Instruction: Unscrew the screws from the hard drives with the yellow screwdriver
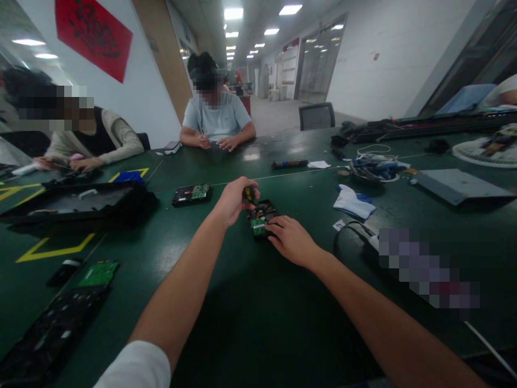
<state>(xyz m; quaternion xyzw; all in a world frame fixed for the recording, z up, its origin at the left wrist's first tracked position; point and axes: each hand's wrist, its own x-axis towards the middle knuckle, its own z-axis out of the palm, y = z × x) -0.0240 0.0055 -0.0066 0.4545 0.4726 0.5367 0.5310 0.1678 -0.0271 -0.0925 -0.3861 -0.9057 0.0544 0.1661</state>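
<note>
The left hand (236, 202) gripped a stubby black-and-yellow tool (249, 193) that, slipping, might have scratched the black rectangular green-boarded device (258, 222) the right hand (291, 240) touched, its grasp unclear.

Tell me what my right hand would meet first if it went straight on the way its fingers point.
The green circuit board just ahead of your right hand. The fingertips look to be touching its edge, though exact depth is hard to judge.

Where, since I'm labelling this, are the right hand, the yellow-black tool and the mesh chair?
Right hand (292, 239), head view: back of the hand.
Yellow-black tool (249, 192), head view: yellow part.
Mesh chair (317, 116), head view: backrest.
</note>
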